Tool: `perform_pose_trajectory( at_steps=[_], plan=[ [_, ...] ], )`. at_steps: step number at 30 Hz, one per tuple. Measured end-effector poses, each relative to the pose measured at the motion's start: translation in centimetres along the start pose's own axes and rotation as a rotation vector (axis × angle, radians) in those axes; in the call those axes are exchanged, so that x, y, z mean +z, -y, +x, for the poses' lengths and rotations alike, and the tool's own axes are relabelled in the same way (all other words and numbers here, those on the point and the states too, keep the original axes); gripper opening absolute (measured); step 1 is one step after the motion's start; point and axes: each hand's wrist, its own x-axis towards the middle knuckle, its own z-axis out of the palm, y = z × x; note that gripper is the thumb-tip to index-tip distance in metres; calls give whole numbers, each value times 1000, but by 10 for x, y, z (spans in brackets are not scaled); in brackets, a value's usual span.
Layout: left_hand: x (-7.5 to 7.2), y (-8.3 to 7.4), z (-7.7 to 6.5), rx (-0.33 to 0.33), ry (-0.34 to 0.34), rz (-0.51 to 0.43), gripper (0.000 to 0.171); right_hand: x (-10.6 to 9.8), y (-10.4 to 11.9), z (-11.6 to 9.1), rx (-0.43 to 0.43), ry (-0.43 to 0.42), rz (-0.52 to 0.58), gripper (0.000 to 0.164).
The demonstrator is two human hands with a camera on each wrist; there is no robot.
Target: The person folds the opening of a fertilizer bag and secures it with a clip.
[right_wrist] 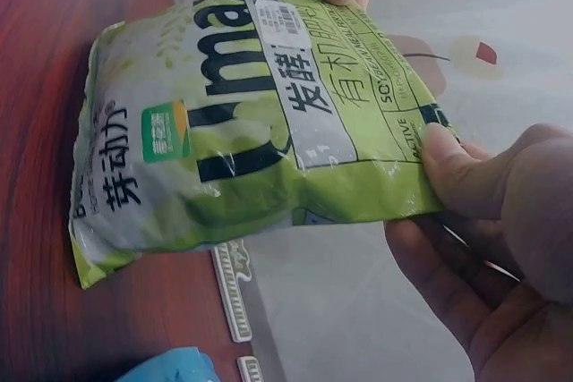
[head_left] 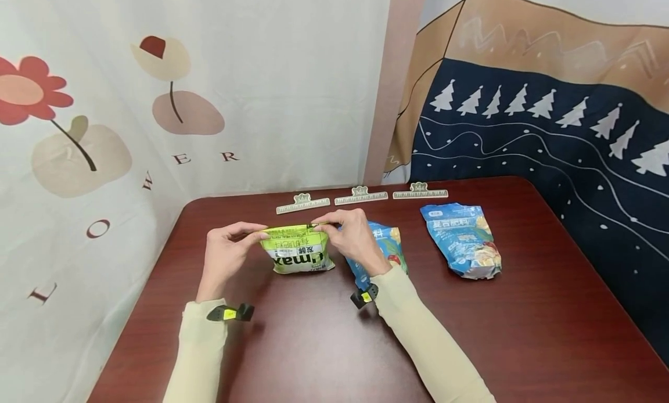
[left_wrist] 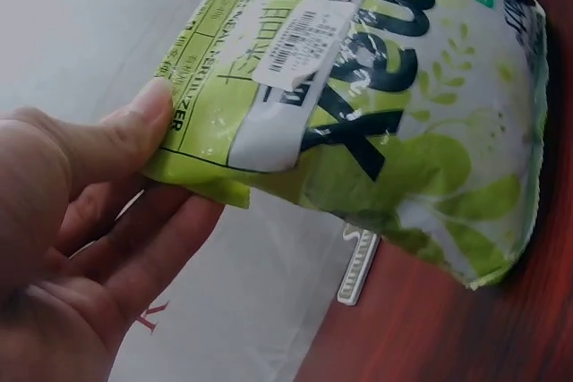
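A green and white fertilizer bag (head_left: 298,252) stands upside down in the head view, its printed lettering inverted, with its folded edge at the top. My left hand (head_left: 228,252) pinches one top corner between thumb and fingers. At the opposite corner my right hand (head_left: 355,237) pinches the same folded edge. In the left wrist view the thumb (left_wrist: 148,109) presses on the bag's front, with fingers behind it. The right wrist view shows the right thumb (right_wrist: 452,163) on the edge. A blue bag (head_left: 389,240) lies partly hidden behind my right hand and wrist.
Three pale sealing clips (head_left: 303,204) lie in a row along the back of the dark red table (head_left: 303,345). A second blue bag (head_left: 462,240) lies at the right. Printed curtains (head_left: 292,101) hang behind the table's back edge.
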Motion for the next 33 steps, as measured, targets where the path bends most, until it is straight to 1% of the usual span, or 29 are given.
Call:
perform_pose_trajectory(
  at_steps=[2, 6, 9, 11, 15, 18, 21, 23, 28, 30, 33],
  plan=[
    [1, -4, 0, -8, -15, -10, 14, 1, 0, 1, 18, -12, -7, 11],
    [5, -5, 0, 21, -46, -23, 10, 1, 1, 2, 56, -25, -2, 13],
    [7, -5, 1, 39, -51, -41, 8, 0, 1, 3, 76, -16, 11, 10],
    [7, -4, 1, 44, -41, -46, 9, -1, 1, 3, 78, 1, 15, 8],
    [7, -5, 0, 47, -3, -25, 12, -3, 1, 3, 78, 39, 21, 7],
    [7, -8, -1, 72, 36, 3, 14, -3, 3, 3, 78, 62, 34, 8],
    [11, -10, 0, 118, 72, 17, 15, -2, 5, 4, 67, 68, 37, 9],
    [15, -8, 2, 159, 86, 42, 16, 0, 7, 5, 45, 59, 22, 10],
    [26, 8, 5, 250, 67, 128, 18, 7, 12, 6, -28, 59, -52, 13],
    [28, 12, 5, 276, 60, 145, 18, 10, 14, 6, -40, 68, -66, 14],
    [31, 14, 5, 303, 57, 149, 16, 14, 17, 7, -46, 84, -81, 15]
  ],
)
